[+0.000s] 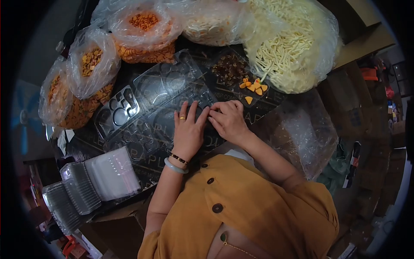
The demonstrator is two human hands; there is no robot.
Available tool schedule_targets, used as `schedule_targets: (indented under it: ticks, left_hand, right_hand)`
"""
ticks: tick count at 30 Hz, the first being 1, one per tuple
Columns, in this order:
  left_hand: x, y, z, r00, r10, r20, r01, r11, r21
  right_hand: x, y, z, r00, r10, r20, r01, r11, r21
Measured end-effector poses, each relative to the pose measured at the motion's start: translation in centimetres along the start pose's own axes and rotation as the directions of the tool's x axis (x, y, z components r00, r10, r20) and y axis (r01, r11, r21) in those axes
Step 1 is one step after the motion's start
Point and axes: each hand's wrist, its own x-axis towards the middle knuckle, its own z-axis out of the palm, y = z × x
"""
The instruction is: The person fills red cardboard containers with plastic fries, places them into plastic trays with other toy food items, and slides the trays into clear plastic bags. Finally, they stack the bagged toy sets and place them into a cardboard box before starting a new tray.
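My left hand [189,131] lies with its fingers stretched out over a clear plastic tray [189,93] on the black printed table [161,136]. Close by its index finger, my right hand [228,121] is closed in a pinch at the tray's near right edge. Whatever sits between those fingertips is hidden. Beyond the right hand is a small group of orange-yellow pieces [254,85], with one loose piece [249,100] nearer to me. A heap of small dark brown pieces [230,69] lies just behind them.
Open plastic bags of orange pieces [92,60] line the far left. A large bag of pale yellow sticks [284,52] stands at the back right. Stacked clear trays [79,185] and flat clear bags [113,172] lie front left. A big clear bag [302,134] rests at right.
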Motion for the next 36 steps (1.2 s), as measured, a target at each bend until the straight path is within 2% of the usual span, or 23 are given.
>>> schedule_targets:
  ticks: [2,4,5,6,8,9,11,13,15,16,18,20,22,23,25,26,28,29,30,32,33,35,36]
  left_hand:
    - [0.1,0.1,0.0,1.0,0.011,0.018,-0.012,1.0,0.027]
    - [-0.1,0.1,0.0,0.999,0.01,0.038,-0.012,0.998,0.059]
    - [-0.1,0.1,0.0,0.999,0.015,0.043,-0.018,0.997,0.078]
    - [-0.1,0.1,0.0,0.999,0.021,0.044,-0.026,0.995,0.1]
    - [-0.1,0.1,0.1,0.998,0.024,0.054,-0.03,0.994,0.107]
    - [-0.1,0.1,0.1,0.997,0.023,0.067,-0.03,0.993,0.114]
    - [0.0,0.2,0.1,0.998,0.019,0.067,-0.027,0.994,0.109]
    - [0.0,0.4,0.1,0.998,0.004,0.069,-0.011,0.994,0.105]
    - [0.0,0.5,0.0,0.996,-0.011,0.091,0.001,0.993,0.116]
    - [0.0,0.4,0.0,0.996,-0.015,0.089,0.004,0.993,0.119]
    - [-0.1,0.3,0.2,0.998,0.013,0.06,-0.019,0.994,0.111]
    - [-0.3,0.2,0.1,0.997,0.028,0.073,-0.037,0.991,0.125]
    - [-0.2,0.3,0.0,0.996,0.048,0.081,-0.059,0.988,0.14]
    - [-0.2,0.3,0.1,0.996,0.037,0.083,-0.046,0.992,0.116]
    - [-0.2,0.2,0.1,0.997,0.014,0.08,-0.022,0.995,0.1]
    - [-0.2,0.3,0.1,0.997,0.014,0.082,-0.022,0.996,0.091]
    - [-0.4,0.6,-0.3,0.996,-0.005,0.084,-0.002,0.996,0.093]
    - [-0.3,0.9,-1.1,0.996,-0.001,0.093,0.0,1.0,0.014]
    - [-0.1,1.1,-1.9,0.995,0.001,0.098,0.005,0.998,-0.063]
    - [0.4,0.5,-3.0,0.999,-0.027,0.047,0.03,0.997,-0.072]
    - [0.9,-0.2,-3.3,0.999,-0.032,-0.025,0.03,0.996,-0.083]
    - [2.5,-1.9,-3.2,0.988,-0.058,-0.143,0.05,0.997,-0.056]
    - [3.2,-2.9,-2.8,0.988,-0.062,-0.143,0.055,0.997,-0.051]
  right_hand:
    - [-0.1,1.3,-0.3,0.997,0.076,-0.023,-0.07,0.98,0.189]
    - [-0.3,3.7,-1.5,0.98,0.174,-0.096,-0.166,0.983,0.08]
    - [-0.1,4.8,-2.3,0.972,0.204,-0.12,-0.209,0.977,-0.033]
    - [0.0,5.3,-2.9,0.971,0.203,-0.125,-0.209,0.977,-0.037]
    - [0.4,6.1,-3.9,0.956,0.292,-0.007,-0.286,0.93,-0.232]
    - [0.5,6.3,-3.7,0.957,0.291,-0.015,-0.286,0.929,-0.236]
    - [0.7,6.9,-2.7,0.943,0.318,0.096,-0.287,0.926,-0.245]
    - [0.7,7.5,-2.0,0.959,0.277,0.057,-0.258,0.94,-0.223]
    - [1.0,8.1,-1.8,0.938,0.329,0.11,-0.319,0.942,-0.1]
    - [1.3,8.5,-2.0,0.939,0.325,0.111,-0.315,0.944,-0.097]
    - [2.4,10.1,-2.8,0.948,0.292,-0.128,-0.304,0.949,-0.084]
    - [3.5,11.7,-3.3,0.948,0.295,-0.12,-0.308,0.944,-0.115]
    - [3.9,13.8,-2.8,0.962,0.27,0.033,-0.261,0.951,-0.163]
    - [4.0,14.4,-2.7,0.964,0.266,0.031,-0.257,0.953,-0.162]
    - [4.6,14.8,-2.5,0.92,0.356,0.166,-0.327,0.928,-0.178]
    - [4.9,14.9,-2.6,0.923,0.344,0.169,-0.317,0.933,-0.17]
    - [5.4,14.2,-3.4,0.877,0.397,0.273,-0.341,0.912,-0.23]
    - [5.3,14.2,-3.6,0.896,0.38,0.232,-0.324,0.914,-0.243]
    - [5.2,14.0,-3.9,0.91,0.394,0.131,-0.372,0.913,-0.164]
    - [5.8,11.9,-4.6,0.894,0.449,-0.021,-0.449,0.892,-0.06]
    - [6.3,10.5,-4.2,0.897,0.441,-0.007,-0.441,0.896,-0.047]
    - [7.3,7.2,-2.5,0.862,0.507,0.025,-0.488,0.814,0.314]
    - [7.8,6.2,-1.0,0.865,0.492,0.095,-0.486,0.779,0.396]
